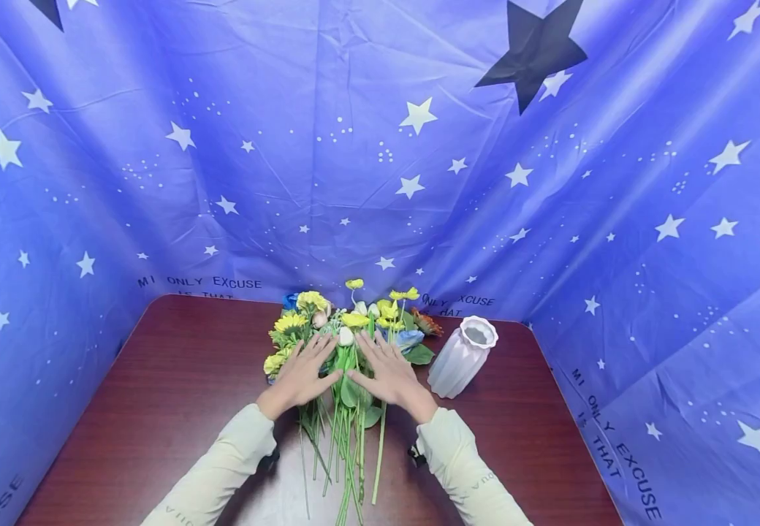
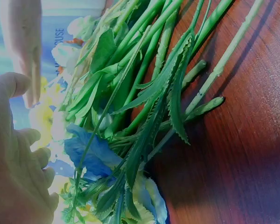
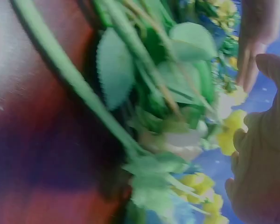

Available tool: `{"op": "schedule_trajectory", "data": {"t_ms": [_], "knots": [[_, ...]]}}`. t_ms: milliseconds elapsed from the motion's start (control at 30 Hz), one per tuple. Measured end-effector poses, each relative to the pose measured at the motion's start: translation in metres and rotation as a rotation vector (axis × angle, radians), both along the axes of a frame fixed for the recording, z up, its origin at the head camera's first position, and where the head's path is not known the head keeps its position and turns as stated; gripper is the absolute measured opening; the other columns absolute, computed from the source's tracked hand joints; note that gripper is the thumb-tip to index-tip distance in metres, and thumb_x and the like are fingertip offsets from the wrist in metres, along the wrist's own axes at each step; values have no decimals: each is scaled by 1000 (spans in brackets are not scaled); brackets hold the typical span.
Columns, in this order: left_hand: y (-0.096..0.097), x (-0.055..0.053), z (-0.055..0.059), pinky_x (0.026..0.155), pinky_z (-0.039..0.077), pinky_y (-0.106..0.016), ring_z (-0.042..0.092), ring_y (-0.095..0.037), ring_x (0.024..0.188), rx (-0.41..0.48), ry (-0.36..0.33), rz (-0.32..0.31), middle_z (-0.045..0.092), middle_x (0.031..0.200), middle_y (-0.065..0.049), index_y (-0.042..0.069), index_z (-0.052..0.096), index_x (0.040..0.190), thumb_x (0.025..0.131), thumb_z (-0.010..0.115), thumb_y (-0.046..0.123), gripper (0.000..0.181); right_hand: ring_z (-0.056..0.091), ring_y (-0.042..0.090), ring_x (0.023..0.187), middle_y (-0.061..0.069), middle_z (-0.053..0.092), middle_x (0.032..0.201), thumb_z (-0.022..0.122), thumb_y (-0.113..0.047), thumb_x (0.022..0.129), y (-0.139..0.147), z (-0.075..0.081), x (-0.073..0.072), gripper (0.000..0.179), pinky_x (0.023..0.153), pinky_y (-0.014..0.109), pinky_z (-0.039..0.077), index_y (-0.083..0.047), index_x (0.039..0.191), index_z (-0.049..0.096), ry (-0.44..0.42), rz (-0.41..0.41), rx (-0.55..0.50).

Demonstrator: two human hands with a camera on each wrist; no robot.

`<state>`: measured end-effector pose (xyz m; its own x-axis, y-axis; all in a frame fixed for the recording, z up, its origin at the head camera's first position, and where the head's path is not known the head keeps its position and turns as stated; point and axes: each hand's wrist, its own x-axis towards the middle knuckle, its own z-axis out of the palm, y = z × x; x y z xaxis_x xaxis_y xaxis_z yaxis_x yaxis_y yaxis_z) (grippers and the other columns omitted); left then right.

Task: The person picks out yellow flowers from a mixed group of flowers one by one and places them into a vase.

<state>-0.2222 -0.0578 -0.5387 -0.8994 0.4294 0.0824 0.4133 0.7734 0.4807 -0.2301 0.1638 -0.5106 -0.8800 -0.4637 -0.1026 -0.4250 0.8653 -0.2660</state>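
Note:
A spread of flowers with long green stems (image 1: 347, 431) lies on the table, blossoms toward the back. Yellow blooms (image 1: 290, 322), a white bud (image 1: 346, 336) and blue petals (image 2: 91, 151) show among the leaves. Over the left part of the blossoms is my left hand (image 1: 304, 372), its fingers straight and spread. My right hand (image 1: 389, 374) mirrors it over the right part, fingers also extended, thumbs pointing toward each other. Neither hand grips a stem. In the right wrist view, pale petals (image 3: 177, 142) and a thick green stem (image 3: 74, 84) lie beside the right hand.
A pale ribbed vase (image 1: 462, 358) with a scalloped rim stands right of the flowers, near the right hand. The dark red wooden table (image 1: 156, 394) ends at a blue star-printed curtain (image 1: 354, 146) at the back and both sides.

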Motion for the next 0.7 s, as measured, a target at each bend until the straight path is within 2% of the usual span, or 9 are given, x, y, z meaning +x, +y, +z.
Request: {"op": "schedule_trajectory", "data": {"t_ms": [133, 233, 467, 600, 700], "knots": [[0, 0, 6, 127, 10, -63, 22, -41, 155, 17, 3, 11, 26, 167, -18, 8, 29, 160, 104, 51, 45, 70, 7, 30, 160, 3, 13, 172, 45, -60, 102, 5, 22, 0, 82, 130, 56, 6, -19, 165, 13, 5, 1, -10], [0, 0, 7, 127, 12, -64, 25, -41, 154, 34, 25, 14, 29, 166, -19, 7, 31, 159, 104, 52, 43, 70, 6, 28, 160, 0, 13, 171, 48, -62, 100, 11, 44, 1, 84, 130, 52, 2, -22, 165, 13, 14, 3, -37], [0, 0, 13, 127, 12, -63, 26, -41, 154, 61, 36, 27, 29, 165, -21, 5, 31, 159, 103, 54, 41, 70, 9, 29, 160, 2, 21, 169, 56, -62, 96, 38, 91, 1, 85, 130, 51, 3, -22, 163, 22, 91, 26, -122], [0, 1, 15, 127, 12, -64, 26, -41, 154, 71, 42, 35, 30, 164, -22, 5, 33, 158, 103, 54, 41, 69, 10, 29, 160, 3, 25, 169, 64, -56, 94, 60, 111, 1, 86, 130, 54, 3, -24, 163, 25, 138, 5, -186], [0, 1, 16, 127, 12, -64, 25, -40, 155, 73, 47, 40, 31, 164, -21, 5, 34, 158, 103, 54, 41, 69, 12, 31, 160, 4, 27, 169, 72, -51, 90, 79, 120, 1, 89, 130, 56, 3, -23, 162, 28, 171, -36, -255]]}}
